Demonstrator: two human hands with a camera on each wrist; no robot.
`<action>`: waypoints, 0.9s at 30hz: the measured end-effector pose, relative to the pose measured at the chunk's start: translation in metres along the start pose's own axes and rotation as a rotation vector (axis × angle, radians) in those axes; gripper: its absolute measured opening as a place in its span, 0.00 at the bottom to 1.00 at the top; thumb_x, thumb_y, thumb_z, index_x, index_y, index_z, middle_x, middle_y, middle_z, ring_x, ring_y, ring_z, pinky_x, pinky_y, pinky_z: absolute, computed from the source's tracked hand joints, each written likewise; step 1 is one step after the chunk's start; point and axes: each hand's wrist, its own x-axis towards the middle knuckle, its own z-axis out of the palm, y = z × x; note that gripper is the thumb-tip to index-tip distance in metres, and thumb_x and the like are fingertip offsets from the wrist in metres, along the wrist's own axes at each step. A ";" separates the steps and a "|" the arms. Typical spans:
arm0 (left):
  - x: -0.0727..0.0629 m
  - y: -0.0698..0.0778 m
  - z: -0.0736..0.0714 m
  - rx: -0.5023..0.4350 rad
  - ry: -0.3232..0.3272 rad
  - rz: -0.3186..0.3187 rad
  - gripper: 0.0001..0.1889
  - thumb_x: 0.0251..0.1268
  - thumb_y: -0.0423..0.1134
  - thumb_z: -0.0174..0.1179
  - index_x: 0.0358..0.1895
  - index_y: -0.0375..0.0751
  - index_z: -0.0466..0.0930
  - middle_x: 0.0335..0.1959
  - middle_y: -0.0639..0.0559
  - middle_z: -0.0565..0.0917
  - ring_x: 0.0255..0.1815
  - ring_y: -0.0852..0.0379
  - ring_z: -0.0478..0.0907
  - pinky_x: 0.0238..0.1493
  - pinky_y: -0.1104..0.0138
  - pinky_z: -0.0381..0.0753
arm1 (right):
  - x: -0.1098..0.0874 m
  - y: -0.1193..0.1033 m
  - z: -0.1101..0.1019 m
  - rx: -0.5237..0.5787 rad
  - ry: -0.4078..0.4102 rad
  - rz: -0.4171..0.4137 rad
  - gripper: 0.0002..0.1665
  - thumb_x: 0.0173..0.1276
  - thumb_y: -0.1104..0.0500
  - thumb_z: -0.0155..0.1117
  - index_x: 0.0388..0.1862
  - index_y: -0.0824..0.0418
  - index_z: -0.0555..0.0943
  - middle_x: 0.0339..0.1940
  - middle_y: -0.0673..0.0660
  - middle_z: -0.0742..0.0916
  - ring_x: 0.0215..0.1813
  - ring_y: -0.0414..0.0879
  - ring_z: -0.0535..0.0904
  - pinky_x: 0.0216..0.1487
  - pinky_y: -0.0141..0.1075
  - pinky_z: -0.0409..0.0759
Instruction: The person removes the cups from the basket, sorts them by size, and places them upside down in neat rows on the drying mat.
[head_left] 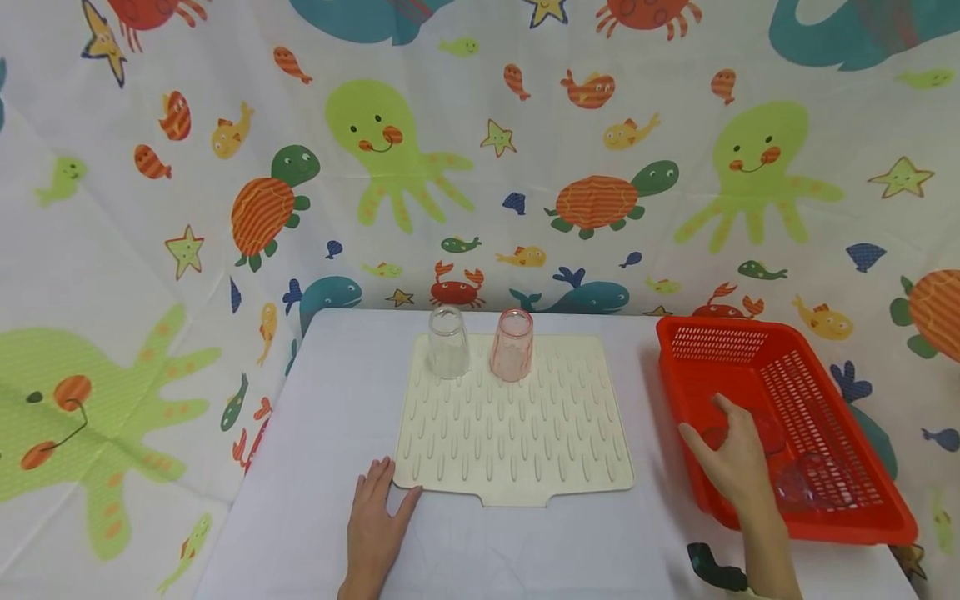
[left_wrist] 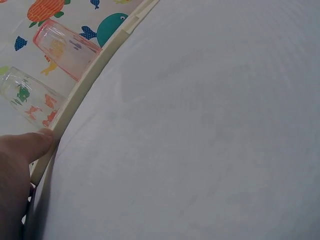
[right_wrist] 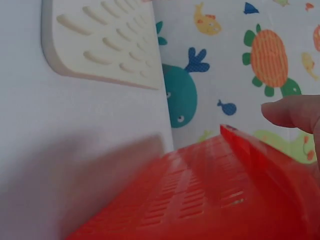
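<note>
A cream ribbed drainer board point(head_left: 517, 442) lies on the white table. Upside down along its back edge stand a clear glass point(head_left: 448, 346) and a pink-tinted glass point(head_left: 513, 346), apart from each other. My left hand point(head_left: 375, 525) rests at the board's front left corner, fingers straight, the thumb point(left_wrist: 37, 144) touching its edge. Over the red basket point(head_left: 678, 392) reaches my right hand point(head_left: 733, 458), thumb and forefinger spread apart with nothing seen between them. Inside that basket lie see-through glasses, one reddish point(head_left: 771, 433) beside the hand and a clear one point(head_left: 793, 490) nearer the front; the hand partly hides them.
The basket has slotted walls and stands at the table's right side. Behind the table hangs a white cloth point(head_left: 480, 179) printed with sea animals. A black strap point(head_left: 716, 568) shows by my right wrist. White tabletop point(head_left: 648, 450) separates board and basket.
</note>
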 end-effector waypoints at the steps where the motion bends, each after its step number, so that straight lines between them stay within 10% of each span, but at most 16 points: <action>1: 0.000 0.000 0.000 -0.001 0.001 0.001 0.38 0.56 0.50 0.74 0.66 0.32 0.75 0.69 0.40 0.76 0.75 0.42 0.67 0.80 0.48 0.60 | 0.000 0.002 -0.001 -0.011 -0.008 -0.001 0.53 0.68 0.46 0.67 0.79 0.68 0.52 0.73 0.76 0.66 0.61 0.69 0.67 0.58 0.72 0.77; 14: 0.001 0.000 0.001 -0.005 -0.011 -0.004 0.38 0.56 0.49 0.74 0.66 0.31 0.74 0.69 0.40 0.75 0.76 0.41 0.66 0.82 0.50 0.57 | -0.001 0.016 -0.007 -0.035 -0.168 0.026 0.56 0.71 0.40 0.62 0.80 0.70 0.47 0.73 0.79 0.61 0.64 0.74 0.63 0.60 0.76 0.70; 27: 0.001 0.000 0.000 0.005 -0.021 -0.007 0.38 0.57 0.50 0.73 0.66 0.31 0.74 0.70 0.40 0.75 0.76 0.42 0.66 0.82 0.50 0.57 | -0.004 0.026 -0.018 -0.073 -0.155 0.050 0.53 0.68 0.50 0.66 0.79 0.72 0.50 0.72 0.79 0.62 0.63 0.74 0.62 0.58 0.78 0.70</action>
